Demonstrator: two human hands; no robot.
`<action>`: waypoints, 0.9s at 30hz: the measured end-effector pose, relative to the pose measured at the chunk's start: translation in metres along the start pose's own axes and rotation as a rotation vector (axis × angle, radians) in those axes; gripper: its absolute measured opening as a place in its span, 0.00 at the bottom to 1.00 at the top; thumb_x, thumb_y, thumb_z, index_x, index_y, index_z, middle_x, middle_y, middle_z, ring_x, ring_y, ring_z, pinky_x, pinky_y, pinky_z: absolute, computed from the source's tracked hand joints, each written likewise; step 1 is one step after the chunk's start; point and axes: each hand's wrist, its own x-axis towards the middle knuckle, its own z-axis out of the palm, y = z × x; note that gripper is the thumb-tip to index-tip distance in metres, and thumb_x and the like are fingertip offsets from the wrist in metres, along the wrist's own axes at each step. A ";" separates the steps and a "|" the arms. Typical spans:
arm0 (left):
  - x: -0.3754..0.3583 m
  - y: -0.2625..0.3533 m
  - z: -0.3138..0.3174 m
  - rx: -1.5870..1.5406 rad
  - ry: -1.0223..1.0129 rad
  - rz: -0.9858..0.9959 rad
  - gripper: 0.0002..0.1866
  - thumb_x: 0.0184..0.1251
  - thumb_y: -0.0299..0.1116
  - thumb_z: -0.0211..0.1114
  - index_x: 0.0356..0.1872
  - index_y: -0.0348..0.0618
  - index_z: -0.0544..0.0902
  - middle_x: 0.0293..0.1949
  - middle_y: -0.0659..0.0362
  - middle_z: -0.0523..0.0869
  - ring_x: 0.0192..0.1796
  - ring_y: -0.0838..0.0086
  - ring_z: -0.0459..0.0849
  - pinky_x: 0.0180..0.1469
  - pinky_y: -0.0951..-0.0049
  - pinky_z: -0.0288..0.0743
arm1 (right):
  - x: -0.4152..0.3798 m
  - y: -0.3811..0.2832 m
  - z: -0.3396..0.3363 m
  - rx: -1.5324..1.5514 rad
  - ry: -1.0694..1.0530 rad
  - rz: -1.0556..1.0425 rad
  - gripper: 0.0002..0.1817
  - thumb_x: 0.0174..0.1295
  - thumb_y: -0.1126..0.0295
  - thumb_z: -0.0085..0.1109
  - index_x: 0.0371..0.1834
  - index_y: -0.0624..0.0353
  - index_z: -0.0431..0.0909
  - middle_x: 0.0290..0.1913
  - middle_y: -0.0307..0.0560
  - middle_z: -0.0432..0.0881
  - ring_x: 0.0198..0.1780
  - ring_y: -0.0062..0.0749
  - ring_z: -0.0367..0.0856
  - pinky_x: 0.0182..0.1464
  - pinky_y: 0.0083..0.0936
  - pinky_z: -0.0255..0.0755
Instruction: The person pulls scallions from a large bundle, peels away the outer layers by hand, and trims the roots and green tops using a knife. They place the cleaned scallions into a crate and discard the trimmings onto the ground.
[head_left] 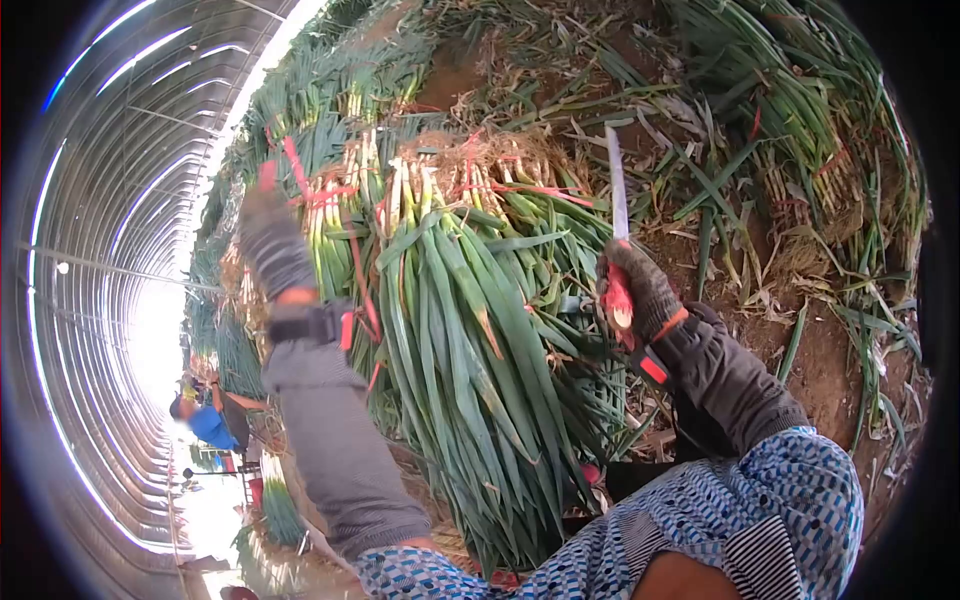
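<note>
Blue checked clothing (690, 520) fills the bottom edge, closest to the lens, with grey sleeves (345, 440) reaching forward from it. Both hands are in dark gloves, and there's a black wristband with a red bit on each arm. Right hand (640, 292) is wrapped snugly around a knife (618, 190), red handle in the fist, blade pointing up and away from the body. Left hand (270, 235) is out over the left side of the pile, pretty smeared, so can't tell if the fingers are wide or pinched. Some red shows right at its fingertips, but no idea whether it's being held.

Big bunch of scallions (470, 330) lies between the two arms, pale root ends away from the person, long green leaves fanning down toward the lap. Red ties (540, 191) run across the stalks near the roots. More bundles (825, 160) sit off to the right, with leaf scraps (560, 60) over the brown soil (825, 350). Far left, someone in a blue top (212, 428) is under the arched tunnel roof (95, 290).
</note>
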 end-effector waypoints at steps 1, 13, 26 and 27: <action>-0.005 0.012 0.036 0.039 -0.155 0.085 0.14 0.66 0.38 0.49 0.46 0.43 0.76 0.27 0.53 0.81 0.29 0.61 0.80 0.34 0.64 0.73 | 0.000 0.000 -0.002 -0.024 -0.040 0.009 0.12 0.58 0.59 0.57 0.32 0.56 0.70 0.21 0.40 0.71 0.19 0.27 0.72 0.20 0.24 0.68; -0.135 0.137 0.346 0.189 -1.482 -0.545 0.25 0.60 0.43 0.58 0.58 0.44 0.72 0.54 0.47 0.78 0.57 0.58 0.76 0.58 0.55 0.70 | 0.002 -0.042 -0.008 -0.095 0.027 0.313 0.18 0.57 0.66 0.58 0.48 0.62 0.70 0.31 0.43 0.76 0.27 0.26 0.76 0.27 0.22 0.73; -0.028 0.020 0.102 -0.953 -0.416 -0.328 0.02 0.59 0.25 0.54 0.28 0.42 0.74 0.20 0.67 0.68 0.18 0.84 0.66 0.18 0.82 0.62 | -0.003 -0.030 -0.013 -0.177 -0.078 0.150 0.12 0.58 0.63 0.55 0.34 0.61 0.72 0.24 0.43 0.75 0.22 0.27 0.75 0.24 0.22 0.71; -0.008 0.017 0.044 -1.220 -0.251 -0.605 0.04 0.63 0.27 0.53 0.28 0.43 0.73 0.20 0.69 0.66 0.18 0.86 0.64 0.19 0.84 0.61 | 0.000 -0.026 -0.019 -0.192 -0.120 0.120 0.12 0.58 0.63 0.55 0.33 0.61 0.72 0.23 0.43 0.74 0.22 0.28 0.75 0.23 0.23 0.71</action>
